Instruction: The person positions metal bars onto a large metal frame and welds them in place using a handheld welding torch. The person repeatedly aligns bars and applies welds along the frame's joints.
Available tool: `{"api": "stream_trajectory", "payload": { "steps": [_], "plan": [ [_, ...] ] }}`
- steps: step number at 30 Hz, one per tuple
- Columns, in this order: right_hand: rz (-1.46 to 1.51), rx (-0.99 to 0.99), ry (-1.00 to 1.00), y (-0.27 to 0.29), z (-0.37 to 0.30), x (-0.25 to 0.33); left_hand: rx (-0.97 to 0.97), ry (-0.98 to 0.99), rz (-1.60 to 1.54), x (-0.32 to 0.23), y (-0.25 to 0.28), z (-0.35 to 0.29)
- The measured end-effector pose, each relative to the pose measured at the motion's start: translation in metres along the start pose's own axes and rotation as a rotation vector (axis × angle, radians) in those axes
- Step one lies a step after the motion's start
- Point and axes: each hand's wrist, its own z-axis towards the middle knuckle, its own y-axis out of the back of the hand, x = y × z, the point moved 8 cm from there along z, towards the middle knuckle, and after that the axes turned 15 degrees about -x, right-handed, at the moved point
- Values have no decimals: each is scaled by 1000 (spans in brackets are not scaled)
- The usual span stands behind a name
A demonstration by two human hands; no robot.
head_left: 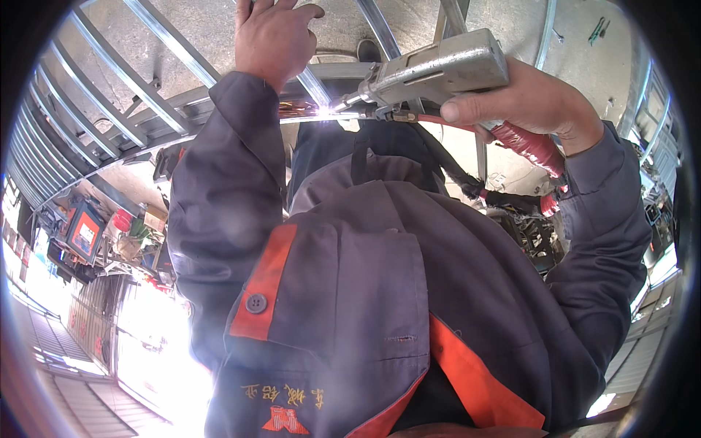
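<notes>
My right hand (522,102) is closed round the handle of a grey metal welding gun (438,69), whose nozzle points left. A bright arc glows at its tip, where a silver metal bar (315,86) meets a long curved rail (193,135). Orange sparks streak along the rail left of the arc. Over the same bar, just beyond the arc, lies my left hand (276,40). Its fingers bend over the bar and partly leave the top edge; the thumb shows on the right. Red wrapping (529,146) covers the cable below my right hand.
Parallel metal bars (109,80) fan out along the rail at left. A dark cable (456,171) hangs past my right side. Green-handled pliers (599,31) lie on the concrete floor (504,16) at far right. Boxes and clutter (87,230) stand at left. A shoe (369,51) shows beyond the rail.
</notes>
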Motion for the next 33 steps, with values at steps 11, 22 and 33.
{"api": "stream_trajectory", "payload": {
  "steps": [11, 22, 33],
  "plan": [
    [-53, -6, -28, 0, -3, 1, -46, -15, -20, 2, -2, -1],
    [-31, -4, -42, 1, -7, -4, -77, -42, -26, 4, -3, -2],
    [-86, -31, -24, 7, -10, -11, 3, -3, 3, 6, -8, -4]
  ]
}}
